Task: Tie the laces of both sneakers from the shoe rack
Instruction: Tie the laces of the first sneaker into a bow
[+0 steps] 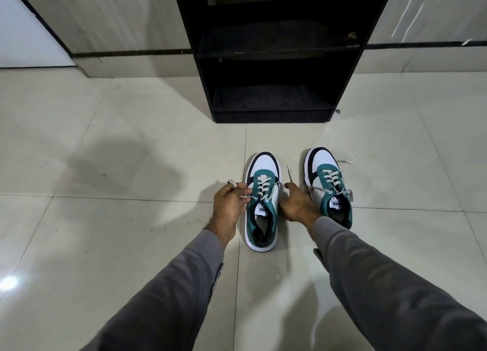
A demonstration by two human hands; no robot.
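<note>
Two sneakers stand side by side on the pale tiled floor [131, 139], toes pointing toward the black shoe rack [274, 60] that stands against the wall just beyond them. Both are white, teal and dark navy, with off-white laces.

The left sneaker [262, 200] sits between the person's hands. The left hand [230, 200] is curled beside the shoe's left flank, its fingers pinching one lace end [231, 182] that sticks up past the knuckles. The right hand [297, 201] reaches in from the other side, thumb and fingertips closed on the other lace end [290, 174], which rises thin and straight above the hand; the fingers here are partly hidden by the back of the hand, so the exact pinch is hard to make out. The laces run criss-cross up the shoe's front and are not yet knotted.

The right sneaker [329, 184] stands just beside the right hand, its heel covered by the grey sleeve [369, 266]. Its laces lie loose, one end trailing onto the floor to the right of the shoe
</note>
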